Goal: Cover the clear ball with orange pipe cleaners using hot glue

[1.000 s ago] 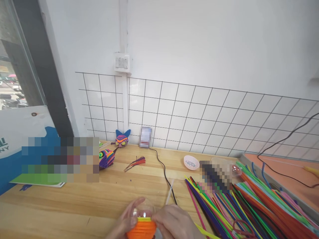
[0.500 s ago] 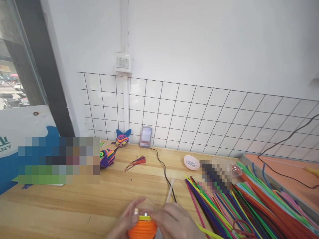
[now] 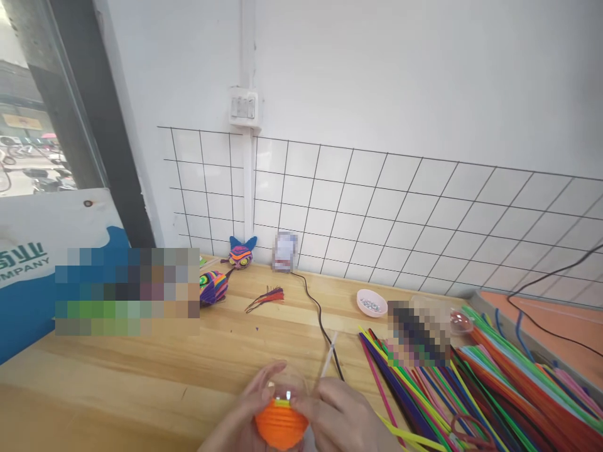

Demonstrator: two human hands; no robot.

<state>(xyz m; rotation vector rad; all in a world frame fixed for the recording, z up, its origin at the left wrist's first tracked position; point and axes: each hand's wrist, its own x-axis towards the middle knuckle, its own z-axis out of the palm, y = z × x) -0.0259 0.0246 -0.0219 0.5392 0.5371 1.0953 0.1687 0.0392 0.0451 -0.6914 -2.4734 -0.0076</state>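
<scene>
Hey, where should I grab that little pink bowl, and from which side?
Probably the left rim of the pink bowl, pinched from the left and kept level: it stands open side up with small pale bits inside, while a blurred dark thing sits to its right and colourful strips lie nearer you.

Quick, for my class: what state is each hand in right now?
Left hand: closed around the orange-and-clear ball, holding it.
Right hand: closed at the ball's side, apparently pinching the yellow strip; fingertips partly hidden.
</scene>
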